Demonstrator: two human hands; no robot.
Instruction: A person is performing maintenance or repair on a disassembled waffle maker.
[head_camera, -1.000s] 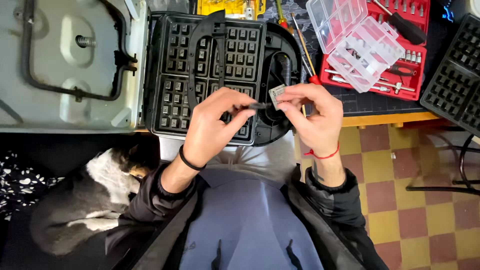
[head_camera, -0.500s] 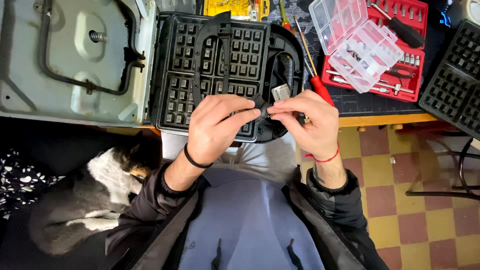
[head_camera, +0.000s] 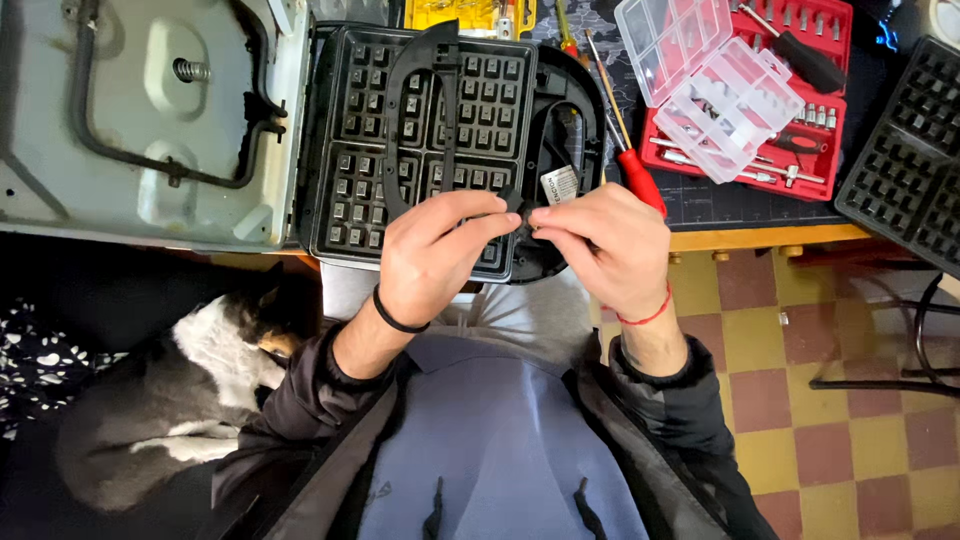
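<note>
Even, fairly bright overhead light falls on the far bench, giving soft glare on the clear plastic organiser box (head_camera: 715, 85) and the pale metal panel (head_camera: 140, 120), while the near left floor lies in deep shadow, with wide-angle bending at the edges and everything reasonably sharp.

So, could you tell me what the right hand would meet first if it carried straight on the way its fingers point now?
The right hand points left, so it would likely meet the left hand's fingers first; both pinch a small black part. Depth is hard to judge.
</note>
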